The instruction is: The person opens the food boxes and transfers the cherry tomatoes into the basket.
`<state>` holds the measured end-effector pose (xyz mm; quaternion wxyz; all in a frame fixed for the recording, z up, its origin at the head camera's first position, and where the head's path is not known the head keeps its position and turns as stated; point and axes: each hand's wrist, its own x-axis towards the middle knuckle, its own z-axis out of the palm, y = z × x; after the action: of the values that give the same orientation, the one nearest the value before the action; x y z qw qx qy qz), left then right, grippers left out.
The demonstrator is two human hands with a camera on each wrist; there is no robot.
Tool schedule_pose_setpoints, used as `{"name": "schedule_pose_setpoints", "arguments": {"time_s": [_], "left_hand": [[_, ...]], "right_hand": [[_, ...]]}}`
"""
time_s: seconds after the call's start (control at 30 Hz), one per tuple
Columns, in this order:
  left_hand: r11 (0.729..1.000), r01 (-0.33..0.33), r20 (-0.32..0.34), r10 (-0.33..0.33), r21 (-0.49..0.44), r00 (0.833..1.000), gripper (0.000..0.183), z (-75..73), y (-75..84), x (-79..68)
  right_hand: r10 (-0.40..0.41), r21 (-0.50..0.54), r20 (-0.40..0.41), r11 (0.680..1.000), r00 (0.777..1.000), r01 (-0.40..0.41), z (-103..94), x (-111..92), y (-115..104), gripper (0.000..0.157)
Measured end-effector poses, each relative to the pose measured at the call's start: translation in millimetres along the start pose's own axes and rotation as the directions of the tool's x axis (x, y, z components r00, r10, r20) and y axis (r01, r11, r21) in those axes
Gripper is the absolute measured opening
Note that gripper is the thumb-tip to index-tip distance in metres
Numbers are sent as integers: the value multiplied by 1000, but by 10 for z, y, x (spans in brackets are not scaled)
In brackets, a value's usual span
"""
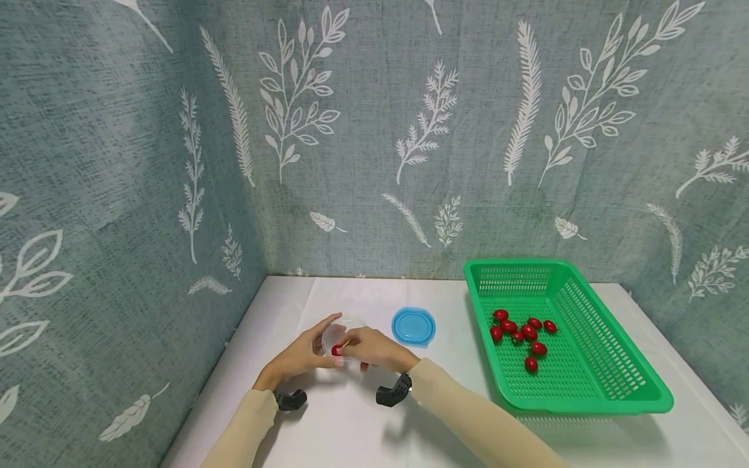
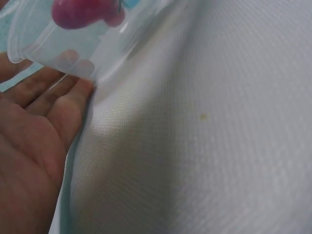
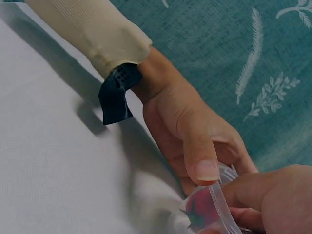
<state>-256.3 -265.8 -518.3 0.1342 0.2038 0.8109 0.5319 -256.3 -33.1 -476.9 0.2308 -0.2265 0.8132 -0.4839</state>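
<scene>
A small clear plastic container (image 1: 353, 322) sits between my two hands, left of the table's middle. My left hand (image 1: 295, 356) holds it, thumb on the near rim and fingers along the far side; that thumb shows on the rim in the right wrist view. My right hand (image 1: 374, 348) reaches into the opening, its fingertips pinching a red cherry tomato (image 1: 336, 350). Through the clear wall (image 2: 73, 46), red tomatoes (image 2: 78, 13) appear in the left wrist view. A tomato with green sepals (image 3: 204, 207) shows inside in the right wrist view. Some fingertips are hidden.
A blue lid (image 1: 413, 327) lies flat on the white table (image 1: 351, 429), right of the container. Farther right stands a green slotted basket (image 1: 585, 383) with several cherry tomatoes (image 1: 529, 332) toward its left side. Patterned cloth walls (image 1: 374, 130) border the back and sides.
</scene>
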Motion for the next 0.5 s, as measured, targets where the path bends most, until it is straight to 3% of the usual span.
{"name": "schedule_pose_setpoints", "arguments": {"time_s": [0.27,0.4,0.5], "left_hand": [[998,-11,33,13,-63,999,106,0,-32,9],[996,-16,44,20,-91,999,106,3,-27,9],[998,-15,26,16,-57,1000,105,8,-16,-2]], "right_hand": [[-23,80,-21,996,1000,25,-21,-2,30,17],[-38,74,-32,996,999,41,-24,10,34,17],[-53,46,-66,997,996,57,-33,20,35,16]]}}
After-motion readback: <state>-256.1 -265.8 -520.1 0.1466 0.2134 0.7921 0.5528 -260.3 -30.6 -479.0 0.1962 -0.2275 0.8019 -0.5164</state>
